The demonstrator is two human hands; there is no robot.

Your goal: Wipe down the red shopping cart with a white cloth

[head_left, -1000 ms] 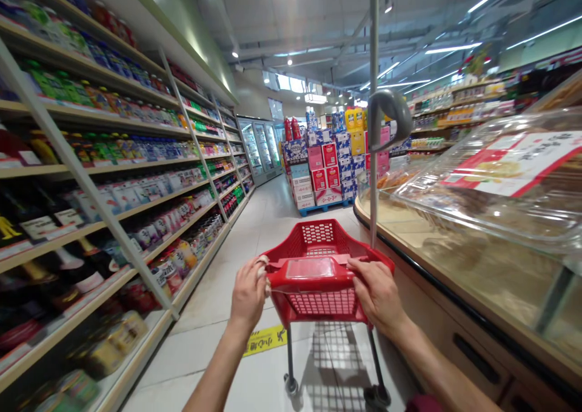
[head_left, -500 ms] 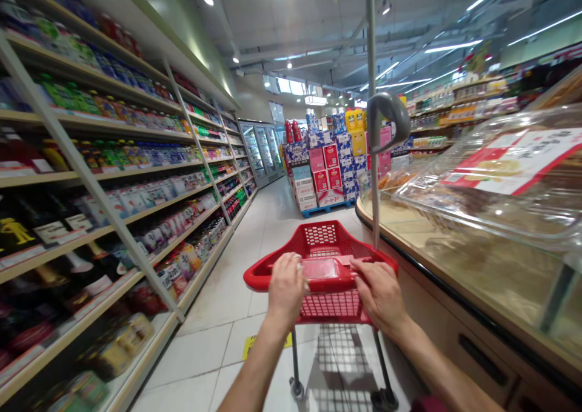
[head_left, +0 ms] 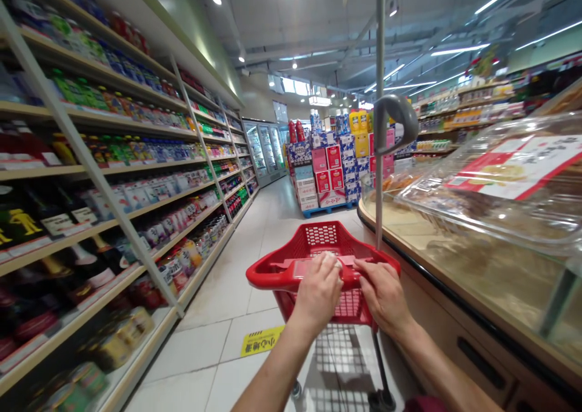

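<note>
A red plastic shopping cart (head_left: 279, 275) stands in front of me in the aisle. My left hand (head_left: 319, 288) is closed over a crumpled white tissue (head_left: 339, 264), pressed onto the middle of the cart's handle bar. Most of the tissue is hidden under the fingers. At the handle's right end, my right hand (head_left: 384, 294) grips the bar, with its thumb underneath. Between the handle and the far wall, the visible part of the basket shows only red lattice.
Shelves of drinks (head_left: 150, 218) line the left side. A glass-edged counter with clear food packs (head_left: 500, 182) runs close along the right, beside a metal pole with a grey hook (head_left: 395, 124). Stacked boxes (head_left: 330, 176) stand ahead. A yellow sticker (head_left: 261, 340) marks the floor.
My left hand has slid right along the handle with the tissue, from its left part to the middle, closer to my right hand. The right hand keeps its grip.
</note>
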